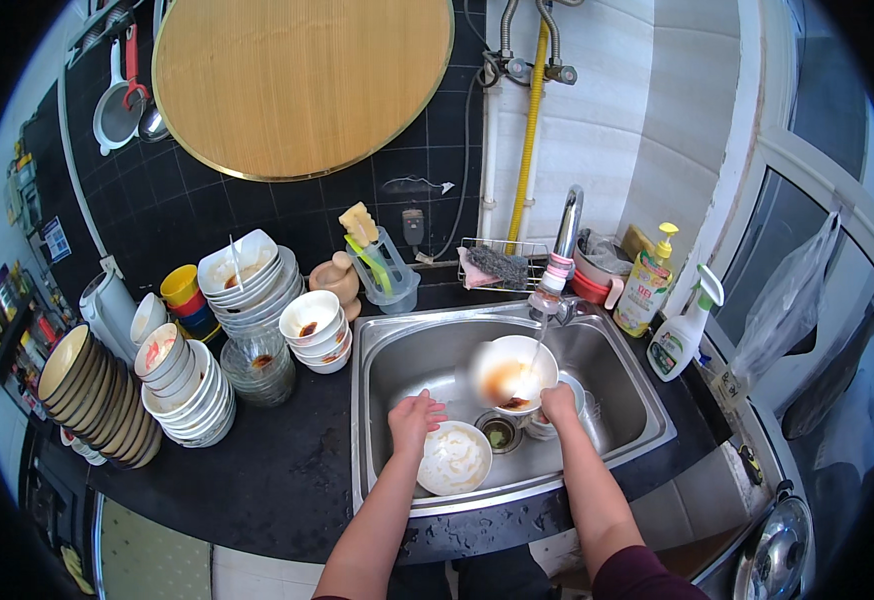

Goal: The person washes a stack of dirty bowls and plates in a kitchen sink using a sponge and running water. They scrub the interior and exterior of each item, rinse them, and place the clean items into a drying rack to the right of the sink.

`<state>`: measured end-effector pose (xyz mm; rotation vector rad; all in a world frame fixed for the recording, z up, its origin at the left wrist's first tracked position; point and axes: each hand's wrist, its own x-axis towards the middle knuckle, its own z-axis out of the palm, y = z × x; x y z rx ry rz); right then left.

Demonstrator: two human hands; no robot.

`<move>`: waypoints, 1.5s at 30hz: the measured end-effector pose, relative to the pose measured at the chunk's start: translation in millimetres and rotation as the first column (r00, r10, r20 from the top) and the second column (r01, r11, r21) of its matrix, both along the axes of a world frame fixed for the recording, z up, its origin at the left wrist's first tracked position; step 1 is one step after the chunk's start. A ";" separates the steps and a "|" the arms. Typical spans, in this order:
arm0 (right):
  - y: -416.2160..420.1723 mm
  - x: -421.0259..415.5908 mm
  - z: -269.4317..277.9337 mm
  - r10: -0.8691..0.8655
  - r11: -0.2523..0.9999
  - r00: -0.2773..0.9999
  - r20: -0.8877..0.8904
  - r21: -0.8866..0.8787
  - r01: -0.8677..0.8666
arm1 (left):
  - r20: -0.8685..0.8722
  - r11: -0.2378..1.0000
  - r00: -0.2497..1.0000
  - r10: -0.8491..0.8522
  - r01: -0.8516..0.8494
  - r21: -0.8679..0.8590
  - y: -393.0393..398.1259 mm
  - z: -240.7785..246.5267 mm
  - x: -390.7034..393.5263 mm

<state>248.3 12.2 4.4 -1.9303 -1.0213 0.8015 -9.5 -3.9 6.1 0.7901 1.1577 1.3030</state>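
My right hand [559, 403] grips the rim of a white bowl [538, 358] with brown sauce stains inside. Water from the chrome faucet [570, 225] runs into it; the bowl's left side is blurred. My left hand [411, 421] has its fingers apart and holds nothing. Just below it, a white bowl [455, 457] with pale suds or residue inside rests in the steel sink [399, 360]. Behind my right hand, more bowls [576, 394] stand in the sink, partly hidden. Some green scraps lie in the drain strainer [498, 433].
Left of the sink stand stacked glass bowls [257, 375], white bowls [189, 397] and tan bowls [96, 390]. A wooden mortar [336, 281] and a plastic utensil holder [396, 289] are behind. On the right are a pump bottle [643, 292] and a spray bottle [681, 345].
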 end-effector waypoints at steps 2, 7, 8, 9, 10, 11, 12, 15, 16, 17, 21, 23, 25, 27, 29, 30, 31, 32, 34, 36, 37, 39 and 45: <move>6.1 5.6 -13.9 -0.001 1.000 0.993 0.119 0.026 -0.002 | 0.002 1.000 1.000 -0.005 0.005 0.001 0.3 -0.1 1.9; 1.7 -11.4 -6.4 -0.066 0.976 0.903 0.425 0.215 -0.030 | -0.006 1.000 1.000 -0.010 0.010 -0.005 -1.3 -0.2 0.8; 0.5 -14.5 -0.7 -0.070 0.976 0.895 0.441 0.215 -0.029 | -0.001 1.000 1.000 -0.015 0.015 -0.005 -1.6 0.4 0.6; -2.4 -18.6 7.1 -0.064 0.974 0.876 0.479 0.223 -0.050 | 0.003 1.000 1.000 -0.018 0.018 -0.005 -2.0 1.2 0.0; -6.2 -22.6 16.2 -0.059 0.970 0.854 0.516 0.231 -0.073 | 0.007 1.000 1.000 -0.020 0.020 -0.005 -2.4 1.7 -0.6; -8.0 -25.2 20.3 -0.054 0.966 0.831 0.553 0.238 -0.096 | 0.009 1.000 1.000 -0.021 0.021 -0.001 -2.7 1.3 -1.3; -7.7 -24.2 19.4 -0.045 0.954 0.815 0.577 0.267 -0.137 | 0.013 1.000 1.000 -0.026 0.026 0.004 -2.5 0.6 -0.6; -6.9 -22.3 15.2 -0.041 0.892 0.765 0.642 0.368 -0.261 | -0.001 0.999 0.999 -0.038 0.038 0.005 -2.2 -1.1 -0.5; -6.9 -22.7 14.8 -0.054 0.859 0.750 0.659 0.413 -0.302 | -0.010 0.999 0.999 -0.042 0.042 0.003 -2.1 -1.4 -0.6; -6.9 -23.2 14.8 -0.068 0.822 0.735 0.675 0.455 -0.342 | -0.010 0.999 0.999 -0.042 0.042 0.001 -2.3 -0.4 -0.2; -11.5 -32.2 25.8 -0.109 0.733 0.656 0.747 0.506 -0.454 | -0.012 0.999 0.999 -0.042 0.042 -0.007 -3.7 1.0 -0.5; -12.7 -33.5 27.5 -0.107 0.699 0.617 0.779 0.501 -0.511 | -0.020 0.999 0.999 -0.048 0.048 -0.006 -3.9 0.3 -0.6; -13.8 -36.2 30.8 -0.148 0.658 0.600 0.787 0.531 -0.534 | -0.037 0.999 0.998 -0.050 0.050 -0.004 -4.0 -0.3 -0.4; -14.5 -38.6 33.7 -0.177 0.630 0.589 0.788 0.550 -0.548 | -0.067 0.996 0.994 -0.084 0.085 0.004 -4.6 0.0 0.1; -14.7 -40.7 35.8 -0.192 0.616 0.586 0.787 0.562 -0.552 | -0.105 0.989 0.985 -0.135 0.141 0.051 -6.1 1.2 2.5; -14.9 -41.7 37.1 -0.186 0.604 0.617 0.765 0.584 -0.543 | -0.129 0.979 0.977 -0.169 0.182 0.095 -7.1 3.6 5.2; -15.6 -42.8 37.9 -0.178 0.591 0.646 0.742 0.606 -0.533 | -0.156 0.965 0.967 -0.200 0.222 0.138 -8.0 5.9 7.2; -16.5 -44.2 39.1 -0.169 0.578 0.675 0.718 0.627 -0.523 | -0.103 0.952 0.964 -0.246 0.260 0.159 -8.9 8.5 8.0; -22.8 -51.1 46.5 -0.027 0.735 0.796 0.604 0.552 -0.394 | 0.000 0.921 0.942 -0.336 0.329 0.207 -9.7 12.2 8.2; -22.8 -56.0 44.5 0.055 0.815 0.890 0.453 0.494 -0.302 | 0.088 0.937 0.939 -0.331 0.317 0.146 -7.5 9.6 7.8; -19.2 -57.1 38.0 0.076 0.827 0.924 0.374 0.494 -0.268 | 0.131 0.942 0.935 -0.328 0.315 0.113 -6.4 7.3 7.5; -16.3 -60.4 34.4 0.140 0.847 0.942 0.305 0.456 -0.274 | 0.183 0.958 0.946 -0.267 0.240 0.159 -5.0 2.9 6.1; -14.6 -83.0 61.5 0.204 0.849 0.714 0.669 0.243 -0.470 | 0.242 0.998 0.970 -0.026 0.038 -0.042 3.1 -13.3 -4.8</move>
